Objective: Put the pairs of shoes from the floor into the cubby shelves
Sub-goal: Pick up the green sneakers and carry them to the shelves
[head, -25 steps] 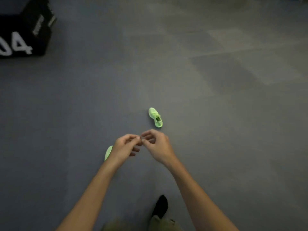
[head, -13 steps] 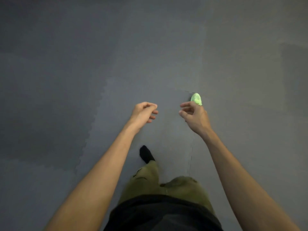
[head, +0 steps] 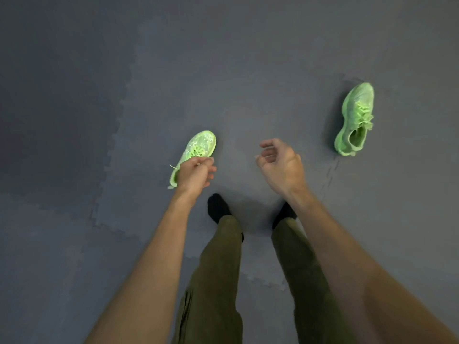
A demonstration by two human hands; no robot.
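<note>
**Left hand on one green shoe, its mate lies off to the right**

I see my left hand [head: 195,173] over the heel end of the near green shoe [head: 200,147], fingers curled; whether they pinch the shoe or only a lace, I cannot tell. My right hand [head: 280,165] hangs loose, fingers half curled, holding nothing. The far green shoe [head: 355,119] lies well apart on the grey foam floor [head: 74,120] (toe pointing away). Black socks [head: 217,207] stand between my arms.
</note>
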